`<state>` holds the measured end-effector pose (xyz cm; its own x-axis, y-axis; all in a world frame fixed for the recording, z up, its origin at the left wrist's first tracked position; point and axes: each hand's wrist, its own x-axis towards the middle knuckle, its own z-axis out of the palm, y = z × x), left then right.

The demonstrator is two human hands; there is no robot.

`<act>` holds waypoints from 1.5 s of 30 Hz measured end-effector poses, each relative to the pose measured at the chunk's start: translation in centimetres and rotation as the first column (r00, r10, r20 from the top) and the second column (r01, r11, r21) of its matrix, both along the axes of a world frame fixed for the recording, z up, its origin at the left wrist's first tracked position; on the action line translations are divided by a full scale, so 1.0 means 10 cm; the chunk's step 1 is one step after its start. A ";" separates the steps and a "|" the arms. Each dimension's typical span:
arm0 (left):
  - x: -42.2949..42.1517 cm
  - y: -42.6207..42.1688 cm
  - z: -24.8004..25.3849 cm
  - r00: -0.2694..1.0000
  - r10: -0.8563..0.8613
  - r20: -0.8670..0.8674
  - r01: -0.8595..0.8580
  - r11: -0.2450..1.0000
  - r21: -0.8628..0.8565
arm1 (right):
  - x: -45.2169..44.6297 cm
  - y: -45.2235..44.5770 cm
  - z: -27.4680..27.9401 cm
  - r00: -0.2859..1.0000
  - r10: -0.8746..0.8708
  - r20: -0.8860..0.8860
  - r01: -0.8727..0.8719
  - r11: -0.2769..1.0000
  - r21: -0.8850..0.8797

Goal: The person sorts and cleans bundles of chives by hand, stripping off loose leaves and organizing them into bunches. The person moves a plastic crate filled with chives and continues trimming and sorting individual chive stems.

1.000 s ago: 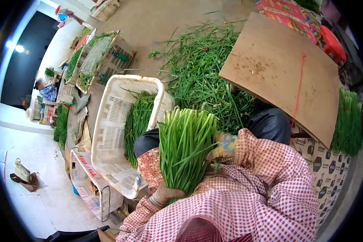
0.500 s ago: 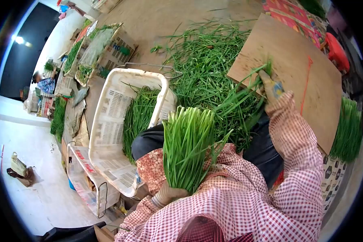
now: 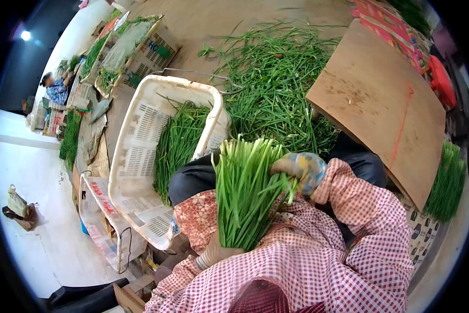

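White plastic crate: slotted walls, with loose chives lying along its right-hand side.
Chive bundle: right of the crate and apart from it, standing against the checked clothing, pale stem ends up, leafy ends down.
Left hand: gloved, right of the crate's near end, wrapped round the lower, leafy part of the bundle; the fingers behind the leaves are hidden.
Right hand: gloved, farther right of the crate, at the bundle's outer edge below the topmost stem ends. Its fingers are curled nearly together, with a few stems showing beneath; I cannot tell whether these are pinched or only touched.
Chive heap: beyond the crate and to its right, spread loosely over the floor.
Brown board: well right of the crate, past the heap.
Left-hand hold: best kept firm enough to stop stems sliding, yet gentle enough not to crush the leaves.
Right-hand pinch: should take only a few outer strands, drawn along their length rather than sideways, so sound neighbours do not snap.
Stem ends: uneven at the top; light taps with the palm would probably level them.
Likely trouble: leaves tangling low down and dragging good strands out.
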<state>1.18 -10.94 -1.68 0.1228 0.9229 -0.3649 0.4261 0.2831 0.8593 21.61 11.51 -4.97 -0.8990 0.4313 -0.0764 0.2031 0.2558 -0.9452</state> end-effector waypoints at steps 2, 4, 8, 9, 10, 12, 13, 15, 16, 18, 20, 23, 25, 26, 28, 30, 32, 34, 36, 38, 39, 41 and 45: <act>-0.02 -0.09 0.03 0.948 0.244 0.206 -0.209 0.962 -0.178 | -0.24 0.13 0.13 0.919 -0.158 0.362 0.326 0.822 -0.467; -0.04 -0.09 0.05 0.930 0.295 0.220 -0.234 0.935 -0.266 | -0.12 0.19 -0.29 0.961 -0.276 -0.012 0.260 0.919 -0.296; -0.15 -0.15 0.14 0.816 0.403 0.414 -0.286 0.904 -0.317 | -0.13 0.63 -0.56 0.730 -0.678 -0.091 0.490 0.612 -0.620; -0.22 -0.24 0.06 0.883 0.269 0.383 -0.204 0.958 -0.203 | -0.13 0.78 -0.55 0.653 -0.757 0.022 0.643 0.539 -0.544; -0.26 -0.34 0.02 0.893 0.260 0.368 -0.198 0.960 -0.200 | -0.07 0.88 -0.50 0.619 -0.770 0.155 0.777 0.572 -0.263; -0.26 -0.39 0.13 0.886 0.301 0.352 -0.222 0.943 -0.249 | 0.00 0.97 -0.47 0.662 -0.725 0.190 0.740 0.594 -0.316; -0.24 -0.42 0.18 0.871 0.340 0.354 -0.243 0.925 -0.291 | -0.01 0.89 -0.51 0.770 -0.634 0.075 0.594 0.668 -0.448; -0.21 -0.49 0.23 0.857 0.383 0.343 -0.272 0.904 -0.329 | -0.13 0.62 -0.42 0.922 -0.367 -0.126 0.263 0.829 -0.493; -0.22 -0.49 0.26 0.853 0.398 0.338 -0.280 0.895 -0.346 | -0.23 0.43 -0.03 0.948 -0.312 0.064 0.291 0.768 -0.571; -0.20 -0.51 0.28 0.860 0.406 0.309 -0.292 0.888 -0.355 | -0.25 0.35 -0.36 0.973 -0.162 -0.162 -0.016 0.654 -0.756; -0.18 -0.49 0.28 0.872 0.408 0.271 -0.301 0.883 -0.359 | -0.21 0.27 -0.22 0.970 -0.185 -0.160 -0.017 0.601 -0.799; -0.15 -0.43 0.26 0.904 0.376 0.202 -0.294 0.891 -0.346 | -0.01 0.38 -0.14 0.950 -0.278 -0.142 0.028 0.529 -0.848; -0.11 -0.38 0.23 0.926 0.348 0.146 -0.284 0.898 -0.336 | 0.03 0.36 -0.03 0.983 -0.152 -0.099 0.045 0.734 -0.678; -0.10 -0.36 0.21 0.936 0.332 0.117 -0.279 0.903 -0.328 | 0.05 0.34 0.05 0.999 -0.031 -0.022 0.017 0.885 -0.465; -0.06 -0.34 0.18 0.949 0.308 0.063 -0.272 0.907 -0.322 | 0.03 0.25 0.14 0.990 0.084 0.114 -0.094 0.992 0.088; -0.04 -0.32 0.18 0.957 0.289 0.024 -0.267 0.911 -0.315 | -0.06 0.19 0.10 0.966 0.053 0.254 -0.065 0.997 0.040; -0.03 -0.31 0.18 0.962 0.273 -0.022 -0.266 0.912 -0.312 | -0.09 0.18 -0.03 0.966 0.061 0.251 -0.097 0.986 0.133; -0.01 -0.29 0.18 0.962 0.261 -0.077 -0.272 0.910 -0.313 | -0.10 0.17 -0.11 0.978 0.062 0.199 -0.086 0.990 0.112; 0.01 -0.29 0.17 0.960 0.249 -0.129 -0.278 0.907 -0.318 | -0.13 0.18 0.02 0.924 0.102 0.368 -0.070 0.992 -0.101; 0.02 -0.28 0.15 0.954 0.242 -0.179 -0.289 0.901 -0.322 | -0.15 0.18 0.01 0.949 0.031 0.314 -0.127 0.948 0.292; 0.03 -0.28 0.14 0.950 0.239 -0.200 -0.295 0.897 -0.328 | -0.18 0.20 0.07 0.878 0.033 0.478 -0.200 0.932 0.303; 0.04 -0.30 0.13 0.942 0.232 -0.243 -0.308 0.886 -0.346 | -0.37 0.35 -0.27 0.614 -0.382 0.691 0.787 0.231 -0.572; -0.04 -0.33 0.13 0.954 0.108 -0.280 -0.232 0.858 -0.459 | -0.14 0.83 -0.54 0.779 -0.347 0.523 0.258 0.936 0.237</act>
<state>0.77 -14.20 -0.34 -0.1667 0.6212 -0.7657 0.5044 0.7210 0.4751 20.18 19.80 -10.40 -0.5448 0.7199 -0.4301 0.7648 0.2161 -0.6070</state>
